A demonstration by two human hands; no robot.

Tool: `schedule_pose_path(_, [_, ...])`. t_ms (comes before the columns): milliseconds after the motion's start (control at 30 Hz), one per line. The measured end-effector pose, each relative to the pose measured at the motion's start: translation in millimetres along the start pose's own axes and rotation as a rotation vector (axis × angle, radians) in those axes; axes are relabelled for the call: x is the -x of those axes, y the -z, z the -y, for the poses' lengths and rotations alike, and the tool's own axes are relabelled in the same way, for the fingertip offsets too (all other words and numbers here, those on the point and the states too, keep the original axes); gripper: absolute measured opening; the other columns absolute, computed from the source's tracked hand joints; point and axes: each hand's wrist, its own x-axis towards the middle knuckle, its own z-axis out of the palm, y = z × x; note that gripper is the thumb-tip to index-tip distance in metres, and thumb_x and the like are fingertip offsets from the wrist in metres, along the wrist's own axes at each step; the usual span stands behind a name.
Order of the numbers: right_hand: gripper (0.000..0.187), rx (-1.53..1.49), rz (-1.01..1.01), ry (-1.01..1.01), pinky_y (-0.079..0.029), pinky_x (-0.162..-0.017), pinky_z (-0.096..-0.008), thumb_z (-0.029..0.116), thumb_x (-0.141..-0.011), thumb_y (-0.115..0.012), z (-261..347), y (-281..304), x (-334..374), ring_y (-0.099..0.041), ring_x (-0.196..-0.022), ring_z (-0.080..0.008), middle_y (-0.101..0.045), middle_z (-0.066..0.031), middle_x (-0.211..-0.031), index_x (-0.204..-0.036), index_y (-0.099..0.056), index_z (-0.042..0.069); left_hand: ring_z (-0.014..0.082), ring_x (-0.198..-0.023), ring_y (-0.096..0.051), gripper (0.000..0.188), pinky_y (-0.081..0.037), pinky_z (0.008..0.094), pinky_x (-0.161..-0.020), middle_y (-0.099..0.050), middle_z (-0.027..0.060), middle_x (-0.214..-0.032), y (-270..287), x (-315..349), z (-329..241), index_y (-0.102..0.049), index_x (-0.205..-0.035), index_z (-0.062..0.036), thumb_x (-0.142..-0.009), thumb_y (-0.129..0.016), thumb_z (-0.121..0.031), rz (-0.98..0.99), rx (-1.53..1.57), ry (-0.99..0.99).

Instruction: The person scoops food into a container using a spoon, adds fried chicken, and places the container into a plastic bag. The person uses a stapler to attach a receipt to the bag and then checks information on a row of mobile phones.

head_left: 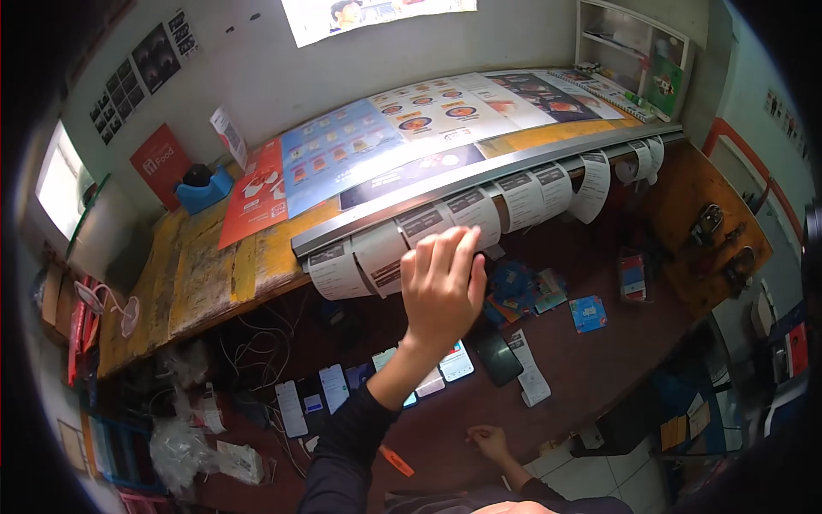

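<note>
The head view shows a metal rail (377,217) with paper slips (522,204) hanging in a row along its lower edge; they seem held at the top so the printed sides face the person. The left hand (441,287) is raised just below the rail, back toward the camera, fingers together over the middle slips; whether they pinch one, I cannot tell. The right hand (491,443) is well below the rail, near the table's close edge, loosely curled; I cannot tell whether it holds anything. Phones (334,387) lie in a line below the rail, most with lit screens upward, presumably for easy reading. Right of them, also below the rail, one loose slip (533,373) lies on the table (582,377).
</note>
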Motion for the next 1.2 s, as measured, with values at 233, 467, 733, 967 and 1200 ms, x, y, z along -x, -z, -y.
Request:
schedule_pose_path(233, [0.014,0.021,-0.007,0.028,-0.046,-0.047,-0.0227,0.011,-0.076,-0.056,0,-1,3,-0.058,-0.063,-0.0108,-0.061,-0.0063,-0.071,-0.084,-0.06,0.0,0.0286,-0.087,-0.048,0.035,-0.039,0.036,-0.076,-0.048,0.0137,-0.098,-14,13,-11,-0.05,-0.102,-0.005,-0.07,-0.06,-0.014,0.088,0.212,0.257])
schedule_pose_path(467, [0.011,-0.015,-0.035,0.115,-0.044,-0.047,-0.0221,0.001,-0.075,-0.05,-2,13,-8,-0.057,-0.063,-0.0113,-0.06,-0.0069,-0.069,-0.082,-0.059,-0.001,0.0143,-0.071,-0.05,0.02,-0.04,0.0235,-0.061,-0.052,0.0076,-0.077,-7,19,-27,-0.058,-0.091,-0.0012,-0.071,-0.056,-0.002,0.209,0.927,0.366])
schedule_pose_path(733, [0.023,0.047,-0.098,0.122,-0.043,-0.051,-0.022,0.019,-0.078,-0.058,22,-13,20,-0.055,-0.064,-0.0109,-0.059,-0.006,-0.075,-0.09,-0.059,-0.001,0.0258,-0.102,-0.045,0.044,-0.04,0.0281,-0.08,-0.042,0.0162,-0.112,136,297,-12,-0.044,-0.114,-0.0035,-0.071,-0.056,-0.003,0.322,0.568,0.995])
schedule_pose_path(967, [0.026,0.175,-0.101,0.141,-0.041,-0.05,-0.0193,0.02,-0.078,-0.057,37,-65,33,-0.053,-0.062,-0.0074,-0.057,-0.0029,-0.072,-0.095,-0.058,0.001,0.029,-0.101,-0.047,0.043,-0.037,0.0315,-0.084,-0.042,0.0198,-0.117,319,436,76,-0.044,-0.114,-0.0033,-0.072,-0.051,-0.002,0.159,0.057,1.36])
schedule_pose_path(1200, [0.025,0.147,0.215,0.203,-0.04,-0.05,-0.0188,0.019,-0.078,-0.058,45,-246,71,-0.051,-0.059,-0.0078,-0.055,-0.0021,-0.069,-0.093,-0.057,-0.001,0.0267,-0.091,-0.049,0.041,-0.04,0.033,-0.08,-0.046,0.0128,-0.115,407,478,223,-0.047,-0.113,-0.0061,-0.072,-0.051,-0.005,0.582,0.084,0.824])
